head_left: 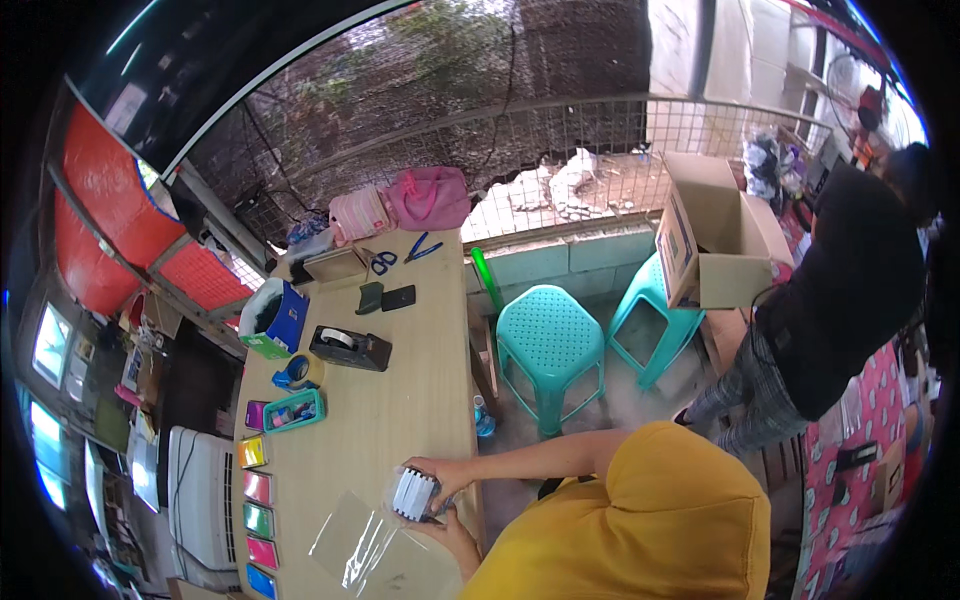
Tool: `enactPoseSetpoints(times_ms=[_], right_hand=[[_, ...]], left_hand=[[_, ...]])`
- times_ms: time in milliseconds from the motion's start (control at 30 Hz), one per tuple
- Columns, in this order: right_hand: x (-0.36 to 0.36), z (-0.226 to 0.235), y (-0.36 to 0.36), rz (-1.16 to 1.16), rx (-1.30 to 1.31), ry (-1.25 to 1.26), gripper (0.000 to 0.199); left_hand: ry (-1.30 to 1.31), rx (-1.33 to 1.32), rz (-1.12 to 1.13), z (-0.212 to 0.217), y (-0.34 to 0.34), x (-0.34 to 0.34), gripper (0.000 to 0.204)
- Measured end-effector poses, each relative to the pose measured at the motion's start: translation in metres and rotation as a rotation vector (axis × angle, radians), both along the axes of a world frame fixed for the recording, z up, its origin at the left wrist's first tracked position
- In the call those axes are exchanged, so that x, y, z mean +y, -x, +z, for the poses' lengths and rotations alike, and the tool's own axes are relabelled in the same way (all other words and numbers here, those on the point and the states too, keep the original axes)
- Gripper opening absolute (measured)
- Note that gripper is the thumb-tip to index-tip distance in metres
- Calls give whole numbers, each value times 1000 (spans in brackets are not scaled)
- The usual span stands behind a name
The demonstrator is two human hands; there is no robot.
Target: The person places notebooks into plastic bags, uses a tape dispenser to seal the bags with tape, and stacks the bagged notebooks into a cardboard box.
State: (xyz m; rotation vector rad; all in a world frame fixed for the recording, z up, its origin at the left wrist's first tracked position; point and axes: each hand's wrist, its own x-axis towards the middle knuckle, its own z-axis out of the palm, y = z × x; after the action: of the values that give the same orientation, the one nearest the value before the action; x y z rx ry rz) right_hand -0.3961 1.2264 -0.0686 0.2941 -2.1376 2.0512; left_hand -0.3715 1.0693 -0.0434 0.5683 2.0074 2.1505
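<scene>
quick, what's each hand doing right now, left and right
Left hand: closed on the top of the small white bundle in clear wrap.
Right hand: grips the same bundle from below, over the wooden table.

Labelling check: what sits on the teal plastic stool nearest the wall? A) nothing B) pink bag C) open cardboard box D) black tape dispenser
C: the open brown cardboard box rests on the far teal plastic stool; the nearer teal plastic stool is bare.

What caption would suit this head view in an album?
Both hands hold a small white bundle in clear wrap over a long wooden table.
</scene>
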Motion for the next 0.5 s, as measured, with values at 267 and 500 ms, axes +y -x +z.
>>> enactPoseSetpoints(times_ms=[267, 500], right_hand=[[32, 106, -20, -236, 259, -544, 101], [46, 154, -3, 350, 366, -1276, 50]], left_hand=[[351, 492, 524, -14, 2, -16, 70], [615, 816, 216, 13, 6, -24, 41]])
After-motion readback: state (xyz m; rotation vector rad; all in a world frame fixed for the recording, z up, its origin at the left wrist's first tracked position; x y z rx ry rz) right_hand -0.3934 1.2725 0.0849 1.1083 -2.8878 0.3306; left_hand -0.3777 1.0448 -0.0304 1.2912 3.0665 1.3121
